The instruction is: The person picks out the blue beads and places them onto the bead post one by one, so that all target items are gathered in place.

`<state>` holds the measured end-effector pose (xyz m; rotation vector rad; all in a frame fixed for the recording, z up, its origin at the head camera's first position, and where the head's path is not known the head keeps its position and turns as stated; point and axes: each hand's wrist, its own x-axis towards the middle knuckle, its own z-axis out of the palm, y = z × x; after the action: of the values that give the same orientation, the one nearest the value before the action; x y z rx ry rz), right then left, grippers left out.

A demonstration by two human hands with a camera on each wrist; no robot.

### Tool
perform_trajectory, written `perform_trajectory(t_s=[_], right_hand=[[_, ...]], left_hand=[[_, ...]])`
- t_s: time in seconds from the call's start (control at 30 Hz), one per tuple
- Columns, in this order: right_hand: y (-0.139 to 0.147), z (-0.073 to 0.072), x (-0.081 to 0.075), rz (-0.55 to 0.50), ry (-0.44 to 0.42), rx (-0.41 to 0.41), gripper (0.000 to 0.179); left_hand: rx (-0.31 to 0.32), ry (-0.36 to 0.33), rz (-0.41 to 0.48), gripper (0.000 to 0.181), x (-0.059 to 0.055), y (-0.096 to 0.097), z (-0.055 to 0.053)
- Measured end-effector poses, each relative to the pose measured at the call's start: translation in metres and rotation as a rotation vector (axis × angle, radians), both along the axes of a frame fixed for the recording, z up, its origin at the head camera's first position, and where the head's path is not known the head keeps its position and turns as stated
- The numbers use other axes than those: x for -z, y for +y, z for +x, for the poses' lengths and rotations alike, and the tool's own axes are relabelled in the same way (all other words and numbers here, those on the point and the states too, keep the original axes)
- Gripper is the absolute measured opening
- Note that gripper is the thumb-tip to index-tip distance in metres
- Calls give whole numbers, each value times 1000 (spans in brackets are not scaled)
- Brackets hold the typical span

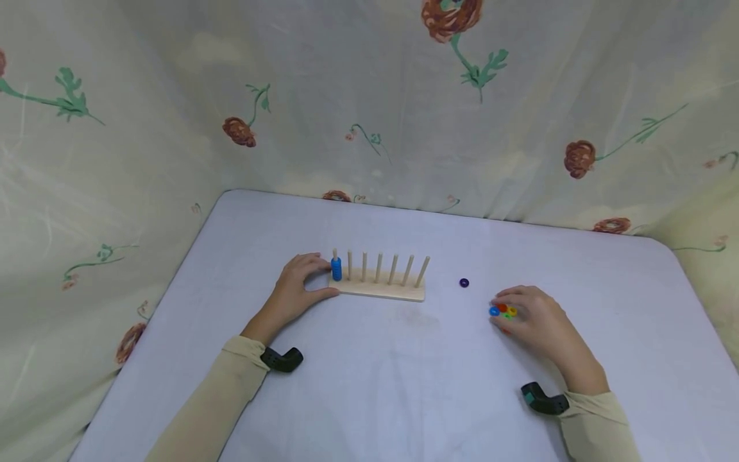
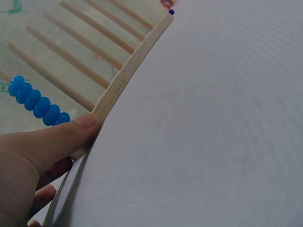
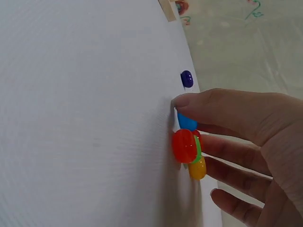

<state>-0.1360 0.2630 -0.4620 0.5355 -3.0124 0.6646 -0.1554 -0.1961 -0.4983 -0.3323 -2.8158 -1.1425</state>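
Note:
My left hand [image 1: 297, 282] grips the left end of a wooden peg stand [image 1: 378, 292], its thumb on the front edge of the base. Several blue ring beads [image 2: 40, 105] are stacked on the leftmost peg; the other pegs stand bare. Off to the right, my right hand [image 1: 534, 321] curves over a small group of coloured beads on the table. Its thumb and index finger pinch a blue bead [image 1: 494, 311], partly hidden behind the thumb in the right wrist view. Beside that lie a red bead [image 3: 184, 145], a yellow bead [image 3: 198, 169] and a green bead [image 1: 507, 316].
A dark purple bead [image 1: 464, 282] lies alone between the stand and my right hand. The white-covered table [image 1: 369, 385] meets a flowered curtain [image 1: 346, 96] at the back and sides. A dark device [image 1: 281, 360] is strapped at each wrist.

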Motion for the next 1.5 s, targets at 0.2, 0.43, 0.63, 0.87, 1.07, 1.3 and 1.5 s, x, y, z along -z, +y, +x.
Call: perform_trajectory(t_s=[0.2,0.43,0.63,0.87,1.07,1.3,1.5], right_hand=[[-2,-1,1,-2,-16,1,29],[0,-3,4,-32,5,-1,21],[1,-3,4,-56,-3,4,18],[0,-2,4,-72,24,17,22],[-1,0,2,-93,6,44,22],[-2,0,3,-105,77,19,25],[-4,0,4,-117,83,7,24]], left_hand=[[1,9,-9,53,3,-1,-2],[0,2,-3,53,3,0,-3],[-5,-2,-11,54,2,1,-3],[-2,0,-13,54,2,1,-3],[-1,-3,-8,55,3,0,-3],[-1,-3,-18,54,4,-1,-3],[-4,-11,-18,55,3,-1,-3]])
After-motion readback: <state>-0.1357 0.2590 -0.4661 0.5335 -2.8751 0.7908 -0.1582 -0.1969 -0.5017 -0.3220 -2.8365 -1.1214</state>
